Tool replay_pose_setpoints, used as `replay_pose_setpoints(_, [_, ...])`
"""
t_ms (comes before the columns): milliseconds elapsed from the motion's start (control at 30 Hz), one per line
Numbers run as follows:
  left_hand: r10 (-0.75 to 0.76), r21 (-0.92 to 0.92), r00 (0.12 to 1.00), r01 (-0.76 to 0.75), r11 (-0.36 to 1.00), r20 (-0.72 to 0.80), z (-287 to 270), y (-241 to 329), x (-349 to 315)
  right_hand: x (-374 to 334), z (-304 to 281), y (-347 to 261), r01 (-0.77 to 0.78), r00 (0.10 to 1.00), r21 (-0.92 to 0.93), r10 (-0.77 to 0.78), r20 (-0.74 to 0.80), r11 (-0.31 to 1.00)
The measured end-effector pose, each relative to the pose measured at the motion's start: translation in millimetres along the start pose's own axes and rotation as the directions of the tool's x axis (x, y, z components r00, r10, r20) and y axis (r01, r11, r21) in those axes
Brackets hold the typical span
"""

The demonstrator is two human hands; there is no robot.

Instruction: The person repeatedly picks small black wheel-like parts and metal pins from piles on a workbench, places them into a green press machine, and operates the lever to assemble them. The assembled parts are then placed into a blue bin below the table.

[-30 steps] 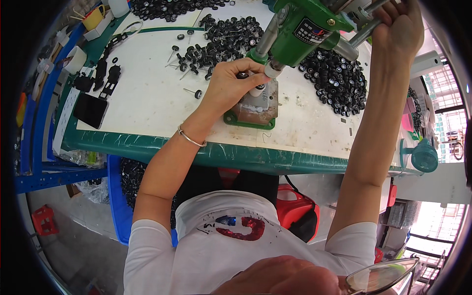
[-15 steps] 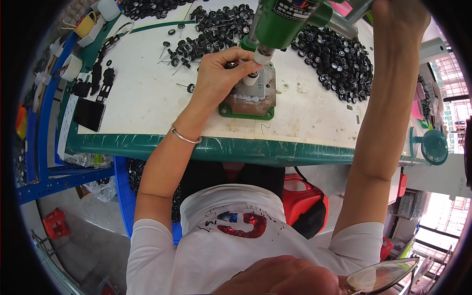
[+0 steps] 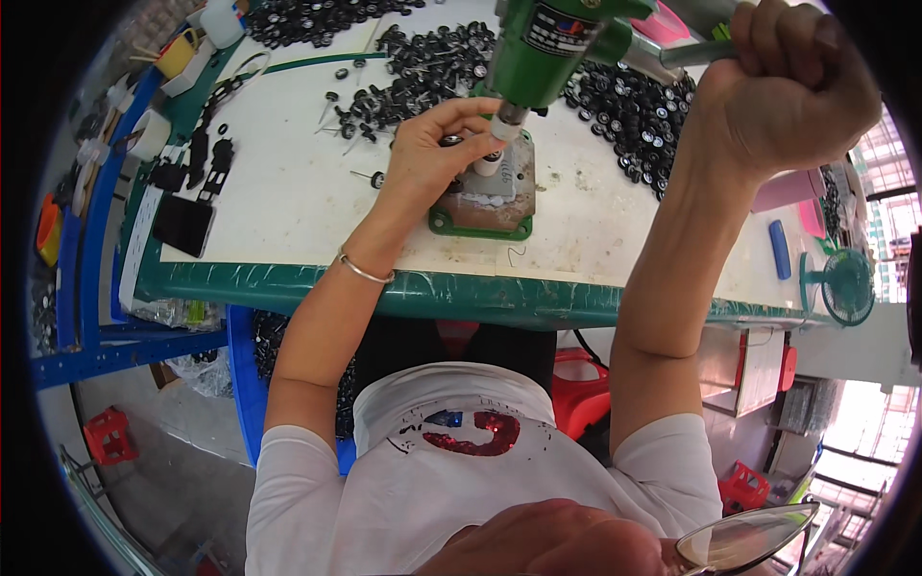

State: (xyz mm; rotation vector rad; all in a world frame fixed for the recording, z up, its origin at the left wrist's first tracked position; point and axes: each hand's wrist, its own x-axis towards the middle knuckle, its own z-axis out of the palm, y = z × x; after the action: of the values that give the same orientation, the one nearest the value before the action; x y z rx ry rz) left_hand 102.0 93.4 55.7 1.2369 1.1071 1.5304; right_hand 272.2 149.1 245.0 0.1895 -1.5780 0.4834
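A green hand press point(image 3: 538, 60) stands before me on the bench. My right hand point(image 3: 789, 88) is wrapped round its metal lever point(image 3: 699, 54), up at the right. Under the white-tipped ram point(image 3: 506, 126), a white round holder point(image 3: 488, 166) rises from the metal base plate point(image 3: 501, 192). My left hand point(image 3: 430, 154) pinches a small black wheel point(image 3: 493, 155) at the top of this holder, its fingertips close against the ram tip. Another dark round part point(image 3: 449, 140) shows by the curled left fingers; whether they hold it is unclear.
Loose black wheels with metal pins point(image 3: 432, 60) are heaped behind the press; more black wheels point(image 3: 639, 120) lie to its right. A phone point(image 3: 184, 226) and black strips sit at the left. At the right are a blue object point(image 3: 779, 250) and a small green fan point(image 3: 847, 286).
My right hand has pulled the lever down and toward me, and the ram tip sits lower, nearer the holder. The left hand stays almost in place.
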Motion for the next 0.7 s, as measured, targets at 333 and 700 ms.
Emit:
replay_pose_setpoints(333, [0.022, -0.030, 1.000, -0.022, 0.999, -0.011, -8, -2, 0, 37, -41, 79, -0.598, 0.738, 0.051, 0.575, -0.353, 0.800])
replay_pose_setpoints(700, [-0.334, -0.222, 0.942, 0.321, 0.921, -0.025, -122, 21, -24, -22, -45, 79, -0.795, 0.551, 0.152, 0.804, -0.225, 0.587])
